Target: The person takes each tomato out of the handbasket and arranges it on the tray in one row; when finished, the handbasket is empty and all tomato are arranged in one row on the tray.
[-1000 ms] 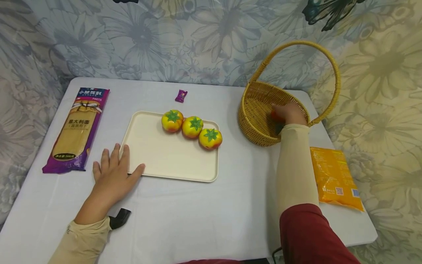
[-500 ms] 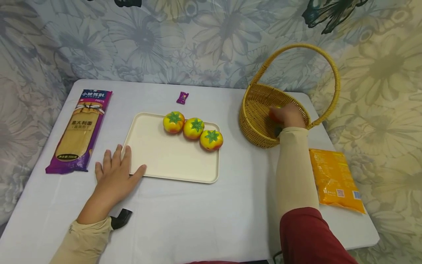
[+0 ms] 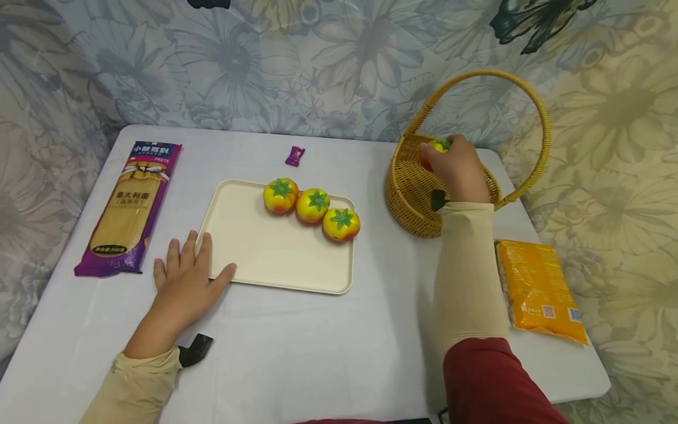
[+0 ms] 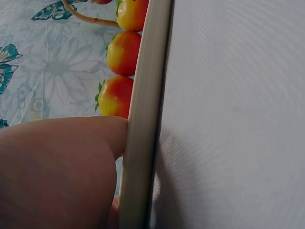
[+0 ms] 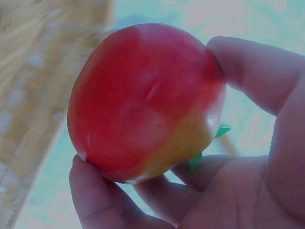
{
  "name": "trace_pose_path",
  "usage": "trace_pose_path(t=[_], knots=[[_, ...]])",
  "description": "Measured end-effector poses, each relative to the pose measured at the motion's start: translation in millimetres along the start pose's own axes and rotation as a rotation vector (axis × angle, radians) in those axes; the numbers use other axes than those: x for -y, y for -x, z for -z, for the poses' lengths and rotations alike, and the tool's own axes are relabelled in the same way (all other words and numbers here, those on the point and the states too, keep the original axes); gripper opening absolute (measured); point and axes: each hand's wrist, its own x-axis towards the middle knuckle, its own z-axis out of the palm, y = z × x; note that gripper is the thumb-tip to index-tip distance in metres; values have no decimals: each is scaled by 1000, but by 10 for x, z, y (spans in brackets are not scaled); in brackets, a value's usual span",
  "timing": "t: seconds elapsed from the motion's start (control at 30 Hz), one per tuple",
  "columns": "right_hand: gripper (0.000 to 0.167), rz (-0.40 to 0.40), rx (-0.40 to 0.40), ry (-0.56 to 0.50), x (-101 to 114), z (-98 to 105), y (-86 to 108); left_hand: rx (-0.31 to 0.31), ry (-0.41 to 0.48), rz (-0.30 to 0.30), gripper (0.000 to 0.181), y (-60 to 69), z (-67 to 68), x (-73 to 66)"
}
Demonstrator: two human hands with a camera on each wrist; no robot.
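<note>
In the head view my right hand grips a red-and-yellow toy tomato with green leaves, over the wicker basket. The right wrist view shows the thumb and fingers curled round this tomato. My left hand lies with fingers spread at the near left corner of a cream tray, its thumb touching the rim. Several fingers rest along the tray's left edge. Three more toy tomatoes, a left one, a middle one and a right one, sit in a slanting row at the tray's far right.
A purple pasta packet lies left of the tray. Behind the tray is a small purple wrapped candy. An orange packet lies right of my right forearm. The basket's tall handle arches up beside my right hand.
My right hand has risen from inside the basket, bringing the toy tomato up with it. The left hand and the tray tomatoes keep their places; the head view shifts slightly.
</note>
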Motion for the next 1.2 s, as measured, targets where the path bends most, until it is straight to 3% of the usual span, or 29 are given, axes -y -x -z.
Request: trace_pose_path(t=[0.27,0.6,1.0,1.2], knots=[[85,171,-17,-55,673,-278,269,-4,1,4,95,-31,7,5],[77,315,84,-25,1355,-999,547,-8,-8,3,95,-78,-8,-10],[76,641,213,177,1760,-2078,620,10,-24,35,96,-85,-7,-11],[76,739,203,361,1802,-2502,573,11,-34,47,95,-63,1,-10]])
